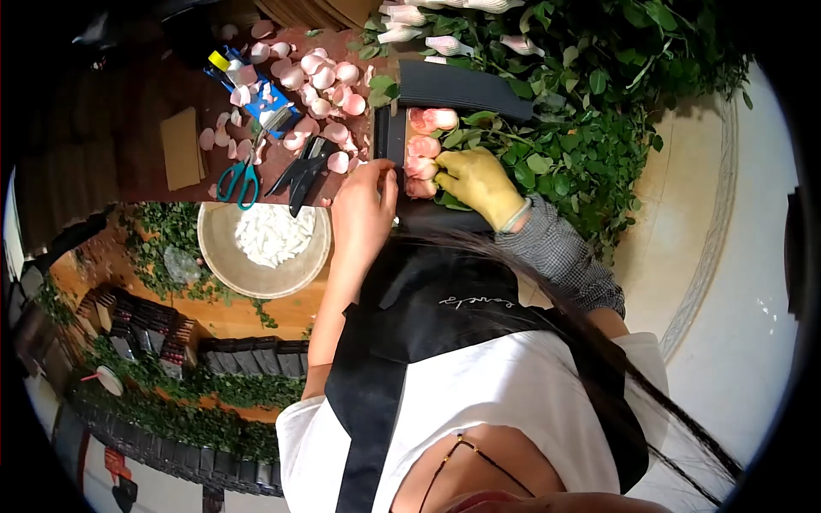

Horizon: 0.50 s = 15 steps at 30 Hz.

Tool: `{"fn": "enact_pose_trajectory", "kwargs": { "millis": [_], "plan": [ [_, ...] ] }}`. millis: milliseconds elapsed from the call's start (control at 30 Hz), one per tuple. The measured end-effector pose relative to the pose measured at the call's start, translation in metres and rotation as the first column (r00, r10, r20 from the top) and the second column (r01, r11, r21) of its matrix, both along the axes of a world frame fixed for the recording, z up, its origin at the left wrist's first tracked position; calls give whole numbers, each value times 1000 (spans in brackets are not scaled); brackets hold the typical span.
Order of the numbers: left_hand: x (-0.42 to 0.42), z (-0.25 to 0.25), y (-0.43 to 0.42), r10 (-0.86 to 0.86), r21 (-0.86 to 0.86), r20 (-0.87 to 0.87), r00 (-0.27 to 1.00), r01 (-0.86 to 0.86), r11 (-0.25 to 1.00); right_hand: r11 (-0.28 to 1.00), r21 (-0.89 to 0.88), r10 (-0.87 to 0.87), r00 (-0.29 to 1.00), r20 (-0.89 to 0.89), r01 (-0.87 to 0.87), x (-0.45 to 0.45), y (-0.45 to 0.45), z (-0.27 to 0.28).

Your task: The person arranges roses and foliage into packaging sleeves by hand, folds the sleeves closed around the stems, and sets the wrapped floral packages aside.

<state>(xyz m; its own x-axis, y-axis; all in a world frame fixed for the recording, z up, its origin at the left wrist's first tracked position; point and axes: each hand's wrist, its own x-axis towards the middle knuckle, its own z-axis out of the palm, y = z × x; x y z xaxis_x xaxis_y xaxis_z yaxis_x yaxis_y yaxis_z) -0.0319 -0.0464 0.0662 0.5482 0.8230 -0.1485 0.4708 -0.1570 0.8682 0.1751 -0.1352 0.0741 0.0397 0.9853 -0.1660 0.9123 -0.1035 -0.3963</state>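
Observation:
Several pink roses (pixel 422 147) lie in a row on a dark ribbed wrapper (pixel 462 90), their leafy stems running to the right. My right hand (pixel 483 186), in a yellow glove, has its fingers closed around the base of a lower rose bloom (pixel 419 167). Bare, my left hand (pixel 363 201) is at the left edge of the wrapper with its fingers curled together; what they pinch is hidden. Left of that hand lie a black stapler (pixel 301 173) and teal-handled scissors (pixel 239 181).
Loose petals (pixel 321 81) cover the reddish table (pixel 192 192) around a blue box (pixel 269 107). Brown cardboard (pixel 181 150) lies at left. Below the table stands a bowl of white pieces (pixel 207 244). Leafy stems (pixel 590 128) pile up at right, with white-netted blooms (pixel 449 45) behind.

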Motion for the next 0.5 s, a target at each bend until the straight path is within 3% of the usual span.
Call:
{"fn": "enact_pose_trajectory", "kwargs": {
  "millis": [133,200,267,300,433,500],
  "plan": [
    [5,16,-2,-13,45,139,990,6,999,956,191,-209,974,-93,223,5,-31,9],
    [12,18,-9,-89,-99,276,957,120,988,938,161,-298,952,-77,306,0,-46,18],
    [23,22,-17,-122,-156,424,898,205,966,868,272,-383,909,-165,415,-7,-53,24],
    [26,26,-18,-186,-76,434,882,241,968,839,263,-428,875,-225,477,-11,-59,19],
    [36,40,-25,-195,-47,398,896,232,971,833,380,-356,916,-187,402,-11,-64,16],
    [41,42,-25,-178,63,311,934,166,984,821,424,-341,924,-173,383,-11,-64,15]
  ]
}}
